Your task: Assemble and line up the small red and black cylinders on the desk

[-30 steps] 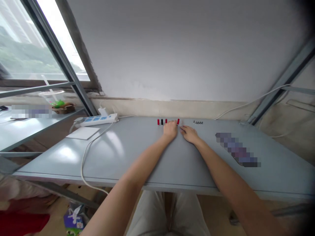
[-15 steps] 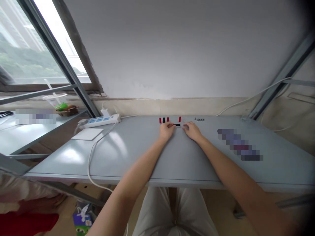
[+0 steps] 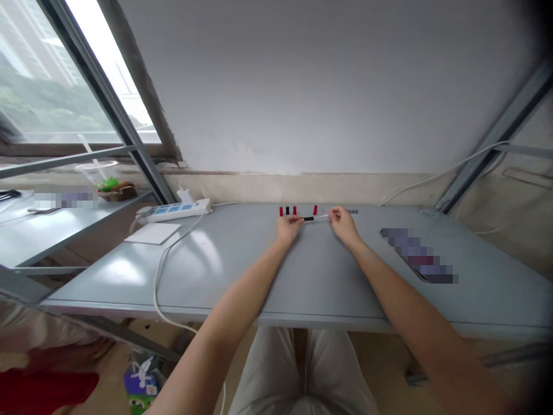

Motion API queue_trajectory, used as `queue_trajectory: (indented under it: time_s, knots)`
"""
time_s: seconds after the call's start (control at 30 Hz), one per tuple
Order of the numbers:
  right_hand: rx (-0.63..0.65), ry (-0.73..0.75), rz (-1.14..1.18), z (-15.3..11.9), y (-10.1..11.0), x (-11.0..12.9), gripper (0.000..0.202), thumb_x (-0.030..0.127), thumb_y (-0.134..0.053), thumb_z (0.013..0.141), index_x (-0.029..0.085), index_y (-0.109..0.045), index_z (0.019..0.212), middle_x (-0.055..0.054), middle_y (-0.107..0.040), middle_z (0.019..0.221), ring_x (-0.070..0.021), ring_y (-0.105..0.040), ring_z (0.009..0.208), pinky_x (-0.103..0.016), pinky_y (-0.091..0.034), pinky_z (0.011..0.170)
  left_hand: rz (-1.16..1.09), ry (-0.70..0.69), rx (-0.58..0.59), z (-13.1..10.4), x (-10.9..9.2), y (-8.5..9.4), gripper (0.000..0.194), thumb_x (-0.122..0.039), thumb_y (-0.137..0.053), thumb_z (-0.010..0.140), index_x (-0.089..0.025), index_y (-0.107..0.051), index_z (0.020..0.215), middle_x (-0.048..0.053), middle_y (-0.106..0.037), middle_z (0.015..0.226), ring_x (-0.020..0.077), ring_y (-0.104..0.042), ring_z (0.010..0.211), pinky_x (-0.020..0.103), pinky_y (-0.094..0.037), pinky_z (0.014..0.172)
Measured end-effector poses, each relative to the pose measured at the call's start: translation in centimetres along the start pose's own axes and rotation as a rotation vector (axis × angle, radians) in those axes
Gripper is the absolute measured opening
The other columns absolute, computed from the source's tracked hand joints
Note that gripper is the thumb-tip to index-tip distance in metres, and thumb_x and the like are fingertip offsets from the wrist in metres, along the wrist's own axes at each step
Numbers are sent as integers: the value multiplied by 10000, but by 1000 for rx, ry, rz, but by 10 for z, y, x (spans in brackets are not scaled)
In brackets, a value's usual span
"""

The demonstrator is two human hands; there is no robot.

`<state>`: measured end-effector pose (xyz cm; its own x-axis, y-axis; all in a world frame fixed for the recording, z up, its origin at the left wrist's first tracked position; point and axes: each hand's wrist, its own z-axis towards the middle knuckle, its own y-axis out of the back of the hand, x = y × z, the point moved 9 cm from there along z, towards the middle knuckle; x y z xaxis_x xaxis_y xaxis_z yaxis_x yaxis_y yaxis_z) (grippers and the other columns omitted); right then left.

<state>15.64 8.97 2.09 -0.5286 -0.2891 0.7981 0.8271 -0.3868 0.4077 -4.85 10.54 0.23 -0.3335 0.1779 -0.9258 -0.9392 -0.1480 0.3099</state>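
My left hand (image 3: 288, 228) is closed, thumb and fingers pinching the black end of a thin pen (image 3: 308, 219). A pale, see-through length of the pen runs right from the black part to my right hand (image 3: 343, 223), whose fingertips are pinched on its far end. The pen lies level, just above or on the grey desk. Behind my left hand, two red cylinders and a black cylinder (image 3: 287, 211) stand in a short row. Another red cylinder (image 3: 315, 210) stands behind the pen. Several small silvery pieces (image 3: 353, 211) are partly hidden behind my right hand.
A white power strip (image 3: 179, 211) and a flat white square (image 3: 153, 233) lie on the desk's left. A white cable (image 3: 162, 265) hangs over the front edge. A blurred-out phone-like object (image 3: 417, 256) lies right. A plastic cup (image 3: 98, 173) stands on the neighbouring desk.
My right hand has moved slightly right, its fingertips now pinched. The pale length now shows between my hands. My left hand has shifted slightly left and keeps its pinch on the black part.
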Motion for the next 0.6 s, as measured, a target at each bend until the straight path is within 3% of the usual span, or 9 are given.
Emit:
queue_trajectory:
  time_s: [0.2,0.6]
  knots:
    - [6,-22,76,3,-2,-9,153,359,-442,791,217,-452,736,-8,-547,632,-141,-510,580,-271,-383,594,-21,32,12,0,4,0,186,-261,-651,706,-129,-709,824,84,-663,764,149,-583,702,291,-453,724]
    - [19,12,17,0,-1,0,120,322,-425,798,216,-452,749,-14,-561,647,-149,-525,608,-274,-381,632,-91,90,9,-5,3,1,115,-248,-656,704,-146,-694,741,79,-659,745,157,-591,716,307,-450,748]
